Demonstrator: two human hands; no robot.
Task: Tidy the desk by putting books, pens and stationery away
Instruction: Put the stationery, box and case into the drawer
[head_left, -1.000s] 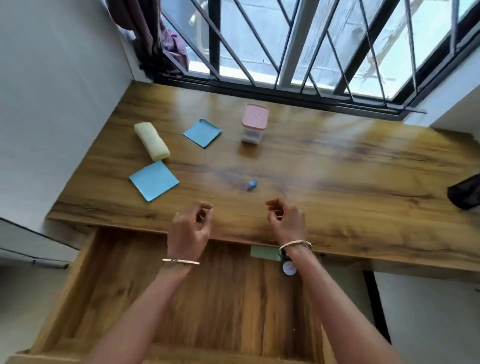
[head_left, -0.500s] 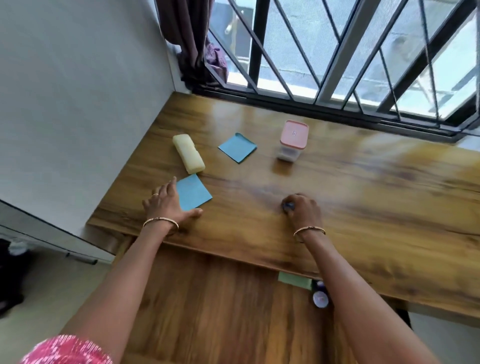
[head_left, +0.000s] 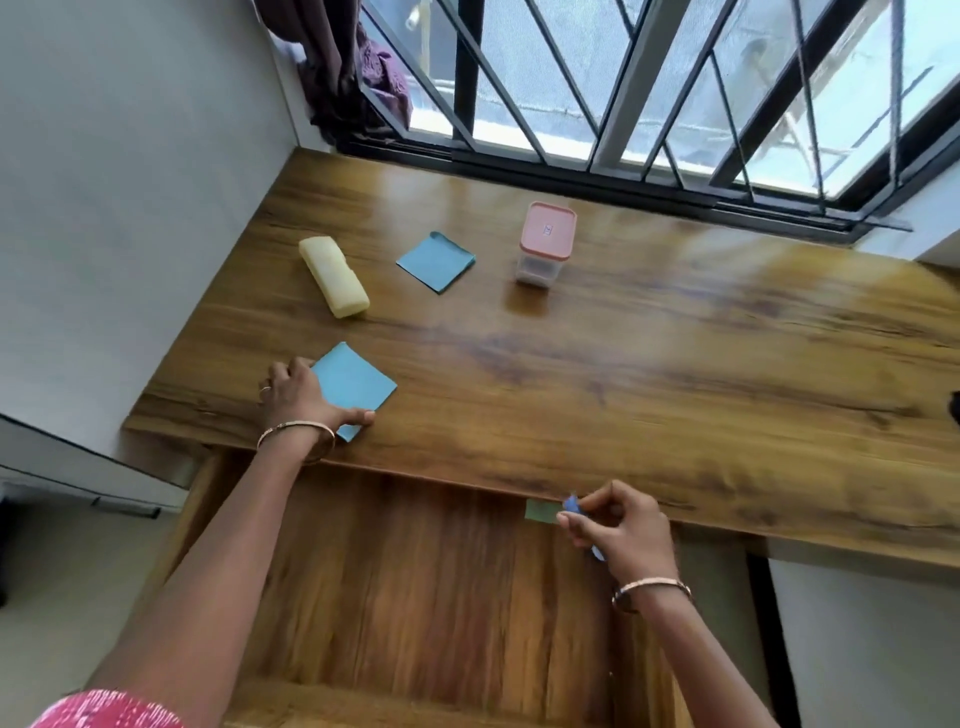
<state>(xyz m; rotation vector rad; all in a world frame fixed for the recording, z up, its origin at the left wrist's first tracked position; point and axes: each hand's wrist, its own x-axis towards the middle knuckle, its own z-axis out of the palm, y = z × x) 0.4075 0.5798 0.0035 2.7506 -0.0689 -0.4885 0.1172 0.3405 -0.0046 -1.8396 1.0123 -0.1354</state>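
Observation:
My left hand (head_left: 301, 400) grips the near blue sticky-note pad (head_left: 356, 384) at the desk's front left, fingers on its left edge and thumb on its near corner. My right hand (head_left: 618, 530) pinches a small blue object (head_left: 571, 504) over the open wooden drawer (head_left: 415, 571), just below the desk's front edge. A second blue pad (head_left: 436, 261) lies farther back. A yellow case (head_left: 333, 275) lies to its left. A clear box with a pink lid (head_left: 545, 244) stands near the window.
A green slip (head_left: 540, 512) lies at the drawer's back under the desk's edge. The wooden desk (head_left: 675, 364) meets a white wall on the left and a barred window behind. A dark object (head_left: 955, 405) shows at the right edge.
My right hand picked the small blue object off the desk and drew it back over the drawer. My left hand stayed on the near blue pad and curled round it.

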